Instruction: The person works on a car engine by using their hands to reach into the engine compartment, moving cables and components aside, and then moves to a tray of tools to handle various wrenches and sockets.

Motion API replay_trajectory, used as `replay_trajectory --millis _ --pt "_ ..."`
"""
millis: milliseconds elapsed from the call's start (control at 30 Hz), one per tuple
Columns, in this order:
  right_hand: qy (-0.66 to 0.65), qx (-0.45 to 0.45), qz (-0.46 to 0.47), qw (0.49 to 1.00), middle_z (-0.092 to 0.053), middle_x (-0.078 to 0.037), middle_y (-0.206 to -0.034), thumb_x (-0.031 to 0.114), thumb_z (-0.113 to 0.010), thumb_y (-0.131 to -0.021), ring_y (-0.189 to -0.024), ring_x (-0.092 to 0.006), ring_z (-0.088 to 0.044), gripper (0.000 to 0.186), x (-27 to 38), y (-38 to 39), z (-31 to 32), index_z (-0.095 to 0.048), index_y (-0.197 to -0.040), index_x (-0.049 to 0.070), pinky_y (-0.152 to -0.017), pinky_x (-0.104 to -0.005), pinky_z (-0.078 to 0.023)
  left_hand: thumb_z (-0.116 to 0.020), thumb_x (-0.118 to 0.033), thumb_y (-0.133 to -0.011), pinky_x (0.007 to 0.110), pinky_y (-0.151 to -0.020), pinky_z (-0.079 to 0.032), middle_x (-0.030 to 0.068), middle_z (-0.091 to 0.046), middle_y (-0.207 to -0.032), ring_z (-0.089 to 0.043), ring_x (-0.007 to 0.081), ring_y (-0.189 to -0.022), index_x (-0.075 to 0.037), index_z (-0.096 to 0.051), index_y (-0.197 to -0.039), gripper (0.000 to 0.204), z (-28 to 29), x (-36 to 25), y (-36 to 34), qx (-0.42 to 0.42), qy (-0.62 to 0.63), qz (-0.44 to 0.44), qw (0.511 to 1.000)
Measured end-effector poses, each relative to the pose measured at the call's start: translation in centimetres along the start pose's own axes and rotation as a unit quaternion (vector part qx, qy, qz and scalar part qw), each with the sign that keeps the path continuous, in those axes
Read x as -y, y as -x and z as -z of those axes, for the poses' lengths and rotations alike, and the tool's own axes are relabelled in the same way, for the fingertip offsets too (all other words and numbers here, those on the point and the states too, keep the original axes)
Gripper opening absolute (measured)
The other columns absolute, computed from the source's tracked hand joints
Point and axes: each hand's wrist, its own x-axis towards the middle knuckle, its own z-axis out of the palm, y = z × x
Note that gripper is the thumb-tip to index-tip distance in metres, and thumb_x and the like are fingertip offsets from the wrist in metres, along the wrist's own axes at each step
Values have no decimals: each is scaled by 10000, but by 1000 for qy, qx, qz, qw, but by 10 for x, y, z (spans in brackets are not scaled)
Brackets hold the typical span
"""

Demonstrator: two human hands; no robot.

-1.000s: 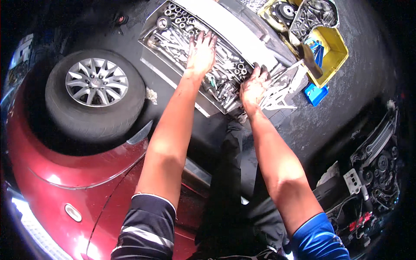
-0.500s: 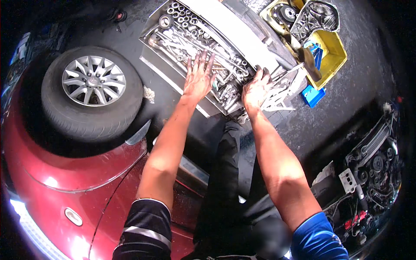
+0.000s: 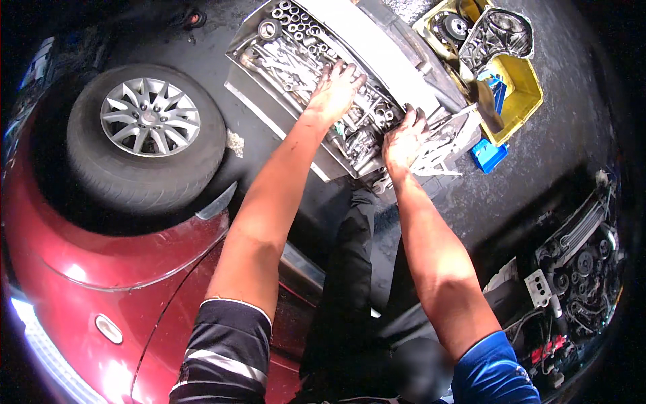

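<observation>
A metal tool drawer [image 3: 268,116] full of sockets, wrenches and other loose tools lies in front of me. My left hand [image 3: 334,94] is over the middle of the drawer, its darkened fingers apart and bent down onto the tools; nothing shows in its grasp. Below it are loose wrenches [image 3: 286,67], and sockets [image 3: 296,25] fill the far left end. My right hand [image 3: 404,143] rests at the drawer's right end, fingers apart and pointing away from me. Beside it lie several pale metal tools [image 3: 437,153]. What its fingertips touch is hard to make out.
To the left stands a wheel with a silver rim [image 3: 151,118], beside a red car panel [image 3: 134,269]. Yellow containers [image 3: 521,101] with parts and a blue tray [image 3: 490,156] sit at the far right. An engine [image 3: 585,269] is at the lower right.
My left hand has moved right and slightly farther away across the tools, its fingers now more bent. The right hand stays at the drawer's right end. The view has shifted slightly.
</observation>
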Motion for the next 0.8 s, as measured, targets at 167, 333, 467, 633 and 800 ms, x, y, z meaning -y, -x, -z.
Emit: replay_trajectory --millis 167,333,467,633,800 --pt "97 0 22 995 -347 -145 -1486 82 -598 -778 -1298 -381 -359 674 -9 -3 -6 -433 -1430 137 -1113 -463 -341 -617 -258 -924 444 -972 -461 222 -577 -1265 -570 368 -1158 -53 -610 -1228 367 -1 25 -7 -203 3 222 953" --pt "-16 -1 2 1000 -345 -157 -1482 40 -600 -762 -1317 -379 -342 673 14 5 16 -446 -1413 116 -1134 -469 -314 -622 -319 -925 370 -660 -563 92 -694 -623 -676 215 -548 12 -722 -768 380 17 100 -21 -127 307 436 837" --pt "-42 6 -24 999 -342 -163 -1483 14 -580 -765 -1326 -380 -334 670 5 2 13 -447 -1413 116 -1137 -475 -307 -589 -250 -940 304 -532 -553 88 -700 -648 -656 164 -513 52 -698 -798 351 22 94 -16 -141 347 410 832" --pt "-43 10 -23 999 -341 -159 -1489 23 -576 -771 -1317 -392 -342 674 12 4 21 -438 -1421 132 -1136 -486 -299 -521 -149 -991 309 -534 -562 150 -706 -781 -657 183 -575 114 -641 -940 294 22 57 63 -158 568 381 713" --pt "-42 -2 -21 999 -348 -155 -1482 26 -580 -779 -1312 -390 -345 659 7 3 16 -446 -1414 139 -1133 -488 -304 -516 -160 -1013 303 -617 -593 150 -709 -891 -655 154 -665 90 -617 -1122 292 11 18 97 -152 646 366 652"
